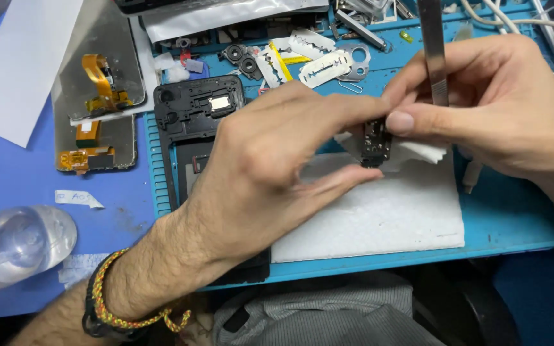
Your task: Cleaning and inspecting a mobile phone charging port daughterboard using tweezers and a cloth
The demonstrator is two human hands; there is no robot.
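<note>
A person's left hand (pixel 264 160) and right hand (pixel 488 109) meet over a repair bench, both pinching a small black electronic part (pixel 376 142) between thumb and fingertips, the right hand also holding slim steel tweezers (pixel 436 57) upright along its forefinger and a wad of white tissue (pixel 418 152) against the part. The part hangs just above a white foam pad (pixel 379 218) lying on a turquoise work mat (pixel 514 211), directly under the fingers. The step in hand appears to be wiping or cleaning the part; the next move would seem to call for a steady grip from the left fingers while the right works the tissue or tweezers with little force. Beneath the left wrist, partly hidden, lies an opened black phone body (pixel 197 122); beyond it to the left, two detached screen panels with orange flex cables (pixel 97 102) rest on the blue table. Above the knuckles lie loose razor blades (pixel 325 67). A clear plastic bottle (pixel 17 247) lies beside the braided-banded forearm.
</note>
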